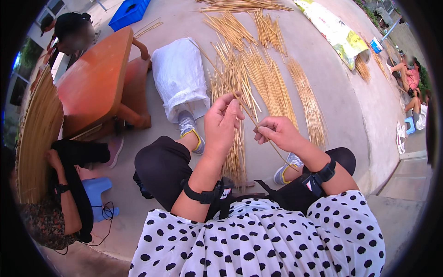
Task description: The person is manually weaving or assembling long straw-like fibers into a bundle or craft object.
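Note:
One long thin straw stalk (pixel 249 113) slants across in front of me, from upper left to lower right. My left hand (pixel 224 117) is closed on its middle stretch, fingers curled with the thumb up. Lower on the same stalk, my right hand (pixel 278 130) pinches it between thumb and fingers. Beneath and beyond my hands, sorted straw bundles (pixel 273 85) lie on the concrete ground, some pale and thick, others thinner. A separate thin bundle (pixel 306 101) lies to their right. Between my feet, part of the nearest pile is hidden by my left forearm.
A white woven sack (pixel 179 71) lies by my left shoe. Left of it is an orange-brown wooden chair (pixel 99 76), with a seated person holding a large straw bundle (pixel 39 134). A blue crate (pixel 129 14) is far left; a printed sack (pixel 334 34) holding straw lies far right.

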